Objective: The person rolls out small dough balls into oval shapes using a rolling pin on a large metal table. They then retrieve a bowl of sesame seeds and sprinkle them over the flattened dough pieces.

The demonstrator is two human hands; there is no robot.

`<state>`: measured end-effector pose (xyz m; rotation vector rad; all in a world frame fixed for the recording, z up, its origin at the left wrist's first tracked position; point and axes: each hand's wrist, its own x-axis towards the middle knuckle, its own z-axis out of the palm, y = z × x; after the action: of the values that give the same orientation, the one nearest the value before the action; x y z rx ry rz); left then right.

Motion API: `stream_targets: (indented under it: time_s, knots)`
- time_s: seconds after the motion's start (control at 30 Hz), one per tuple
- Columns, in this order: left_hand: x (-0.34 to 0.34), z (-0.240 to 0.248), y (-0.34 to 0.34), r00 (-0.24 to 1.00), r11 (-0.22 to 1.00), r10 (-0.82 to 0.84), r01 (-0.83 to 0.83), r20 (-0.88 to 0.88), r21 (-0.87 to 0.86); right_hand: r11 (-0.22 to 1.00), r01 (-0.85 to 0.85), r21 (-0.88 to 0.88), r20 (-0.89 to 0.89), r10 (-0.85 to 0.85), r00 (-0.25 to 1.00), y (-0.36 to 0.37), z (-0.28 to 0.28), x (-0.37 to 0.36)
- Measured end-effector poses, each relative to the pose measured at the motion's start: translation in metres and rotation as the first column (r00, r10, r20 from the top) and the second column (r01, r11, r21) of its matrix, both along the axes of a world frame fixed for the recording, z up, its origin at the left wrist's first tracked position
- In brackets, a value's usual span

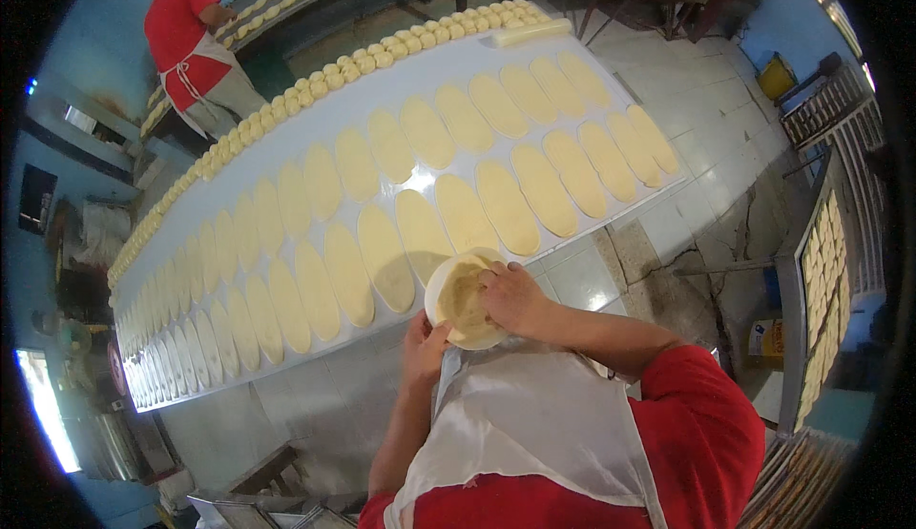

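My left hand [426, 346] grips the near-left rim of a white bowl [433, 292], thumb over the edge, holding it against my apron at the table's near edge. A tan, crumbly or pasty filling [461, 302] coats the inside of the bowl. My right hand [512, 296] reaches over the right rim with curled fingers in the filling; whatever lies between the fingertips is hidden. Two long rows of flat, oval dough sheets [508, 207] cover the white table [611, 212] in front of me. The nearest sheets lie just beyond the bowl.
Round dough balls [374, 58] line the table's far edge, with a pale rolling pin [530, 33] at the far right end. Another person in red [181, 28] stands at a back table. A rack tray [822, 290] of dough pieces stands on my right.
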<state>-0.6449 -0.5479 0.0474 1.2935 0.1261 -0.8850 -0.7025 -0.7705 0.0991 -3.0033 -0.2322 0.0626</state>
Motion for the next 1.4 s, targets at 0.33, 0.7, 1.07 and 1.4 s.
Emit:
stream_targets:
  time_s: [0.33,0.7,1.07,1.4]
  knots:
    - [-0.016,-0.005,-0.061,0.999,0.999,-0.026,0.025,0.035,0.04,0.976,-0.003,0.22,-0.174,0.042,0.984,-0.067,0.007,-0.016]
    - [-0.057,0.02,-0.1,0.973,0.965,0.229,-0.223,-0.027,0.136,0.973,0.18,0.146,0.125,-0.199,0.972,-0.226,-0.068,0.004]
    - [-0.071,0.023,-0.148,0.958,0.943,0.285,-0.284,0.023,0.171,0.966,0.114,0.233,0.291,-0.181,0.939,-0.276,-0.038,-0.015]
    - [-0.074,0.067,-0.198,0.985,0.989,0.125,-0.133,0.116,0.065,0.957,-0.277,0.088,-0.056,0.282,0.958,-0.203,0.035,-0.038]
